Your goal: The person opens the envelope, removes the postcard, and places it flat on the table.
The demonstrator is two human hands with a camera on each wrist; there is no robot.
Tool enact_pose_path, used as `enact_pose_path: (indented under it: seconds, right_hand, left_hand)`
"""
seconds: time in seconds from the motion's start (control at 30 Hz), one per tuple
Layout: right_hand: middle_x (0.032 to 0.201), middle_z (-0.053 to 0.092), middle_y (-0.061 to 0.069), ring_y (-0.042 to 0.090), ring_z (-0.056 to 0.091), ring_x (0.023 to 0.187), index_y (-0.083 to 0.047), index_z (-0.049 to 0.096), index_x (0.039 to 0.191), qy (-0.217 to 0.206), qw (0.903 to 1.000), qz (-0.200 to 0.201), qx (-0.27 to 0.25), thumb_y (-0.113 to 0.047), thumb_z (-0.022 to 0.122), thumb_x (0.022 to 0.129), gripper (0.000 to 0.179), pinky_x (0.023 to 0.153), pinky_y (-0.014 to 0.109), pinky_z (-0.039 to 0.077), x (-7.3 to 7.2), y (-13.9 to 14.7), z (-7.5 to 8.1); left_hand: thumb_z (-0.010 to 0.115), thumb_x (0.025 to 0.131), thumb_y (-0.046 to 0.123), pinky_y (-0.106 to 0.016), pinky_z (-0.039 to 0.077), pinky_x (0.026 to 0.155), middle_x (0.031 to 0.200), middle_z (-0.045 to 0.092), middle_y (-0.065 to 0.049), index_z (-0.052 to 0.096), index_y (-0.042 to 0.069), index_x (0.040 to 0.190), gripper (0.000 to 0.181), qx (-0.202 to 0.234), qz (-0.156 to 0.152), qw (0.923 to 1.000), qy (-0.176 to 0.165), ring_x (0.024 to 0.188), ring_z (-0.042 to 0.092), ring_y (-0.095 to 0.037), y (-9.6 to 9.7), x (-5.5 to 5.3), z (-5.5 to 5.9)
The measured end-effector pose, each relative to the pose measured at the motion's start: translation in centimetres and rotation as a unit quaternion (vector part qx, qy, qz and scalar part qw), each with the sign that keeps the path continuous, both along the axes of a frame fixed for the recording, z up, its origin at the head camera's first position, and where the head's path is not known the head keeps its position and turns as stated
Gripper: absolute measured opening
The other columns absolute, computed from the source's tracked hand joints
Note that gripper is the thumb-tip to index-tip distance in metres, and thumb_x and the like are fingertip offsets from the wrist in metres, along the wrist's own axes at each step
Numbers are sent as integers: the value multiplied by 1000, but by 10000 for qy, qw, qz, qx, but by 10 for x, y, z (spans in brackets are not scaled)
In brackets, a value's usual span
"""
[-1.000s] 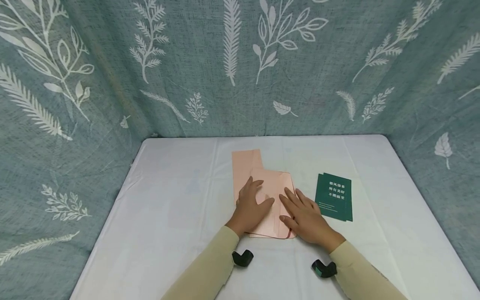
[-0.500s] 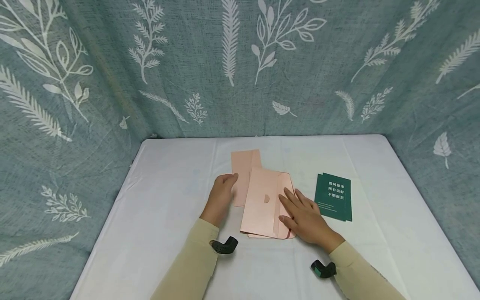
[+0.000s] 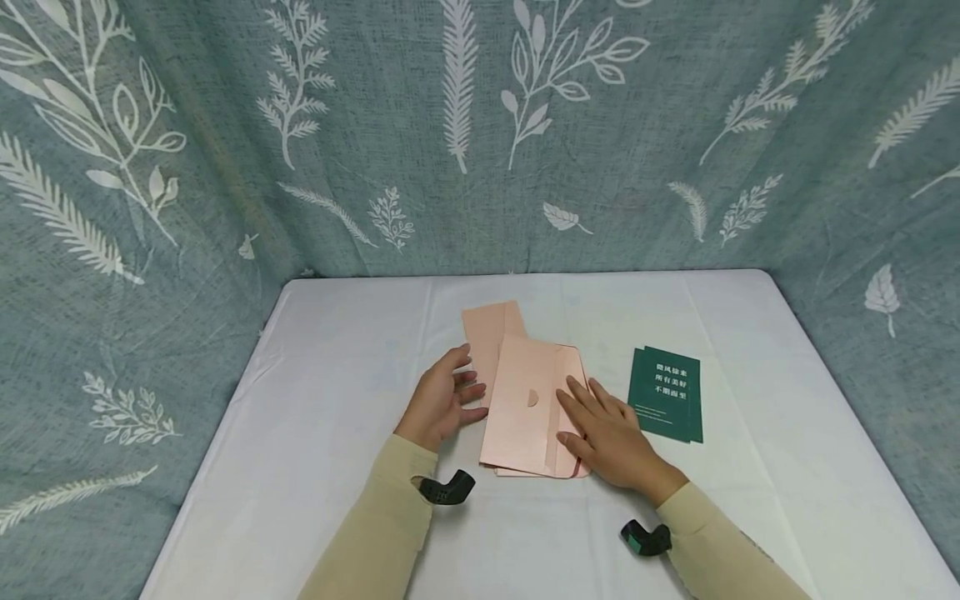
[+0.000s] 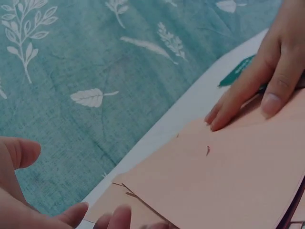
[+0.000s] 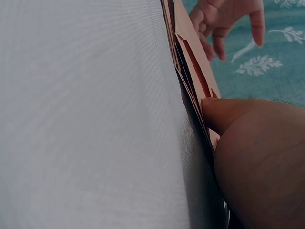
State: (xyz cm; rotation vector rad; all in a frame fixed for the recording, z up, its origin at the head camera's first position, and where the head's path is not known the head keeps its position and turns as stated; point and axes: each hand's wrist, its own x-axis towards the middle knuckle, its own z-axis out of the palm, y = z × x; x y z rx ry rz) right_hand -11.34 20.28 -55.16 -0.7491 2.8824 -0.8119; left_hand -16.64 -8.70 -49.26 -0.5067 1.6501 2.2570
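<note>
A pink envelope [image 3: 517,425] with a half-round tab cut lies on top of at least one more pink envelope, and their edges show layered in the right wrist view. My right hand [image 3: 611,433] rests on its right side with fingers spread and fairly straight. Partly under its upper left corner sits another pink envelope [image 3: 486,321]. My left hand [image 3: 438,400] is at the left edge of the envelopes, palm turned inward, fingers loosely bent and holding nothing. In the left wrist view, those fingertips are close to the envelope edges [image 4: 147,207].
To the right of the envelopes lie overlapping dark green cards [image 3: 663,396] with white printed characters. All stand on a white-covered table [image 3: 360,375]. A teal curtain [image 3: 375,125] with white leaf prints hangs behind and on both sides.
My left hand has moved left off the top envelope to its left side, uncovering the tab cut, and its fingers have spread apart. My right hand has stayed in place.
</note>
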Motion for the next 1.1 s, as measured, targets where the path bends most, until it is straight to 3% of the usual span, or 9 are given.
enact_pose_path:
  seconds: [0.2,0.43,0.57,0.77,0.93,1.1]
  right_hand:
    - [180,19,10,39,9,164,-11,36,171,-76,9999,-10,126,-43,57,113,69,118,66,16,-1,1,1]
    - [180,19,10,39,9,164,-11,36,171,-95,9999,-38,129,-43,57,113,69,118,66,16,-1,2,2]
    - [180,19,9,39,9,164,-11,36,171,-93,9998,-21,159,-45,56,113,70,118,66,17,-1,2,1]
    - [180,18,9,38,9,165,-12,35,172,-103,9999,-13,123,-45,55,114,69,118,66,16,-2,3,0]
    - [180,18,8,38,9,165,-13,35,172,-114,9998,-28,136,-45,55,114,69,118,66,17,-3,4,0]
    - [180,19,8,38,9,165,-13,35,172,-116,9999,5,91,-45,55,114,69,119,66,16,-3,5,0]
  left_hand:
    - [61,108,43,-59,48,98,142,36,-22,34,-1,162,75,-230,109,9996,85,122,39,-36,2,-1,4]
    - [63,106,43,-56,47,95,142,42,-25,42,-1,159,72,66,77,9999,14,124,42,-37,3,-2,9]
    - [63,106,42,-53,51,92,138,48,-25,41,-4,156,72,232,31,9997,-83,122,52,-39,5,-2,8]
    - [59,110,25,-43,61,78,127,59,-25,40,-4,157,58,81,-422,9989,211,102,72,-32,10,-11,-4]
    - [57,107,4,-38,62,66,109,70,-23,38,5,164,60,-607,-816,9942,341,78,73,-23,13,-23,-15]
    - [53,102,-5,-39,62,59,98,73,-22,42,10,163,64,-826,-1015,9906,387,70,72,-23,13,-28,-20]
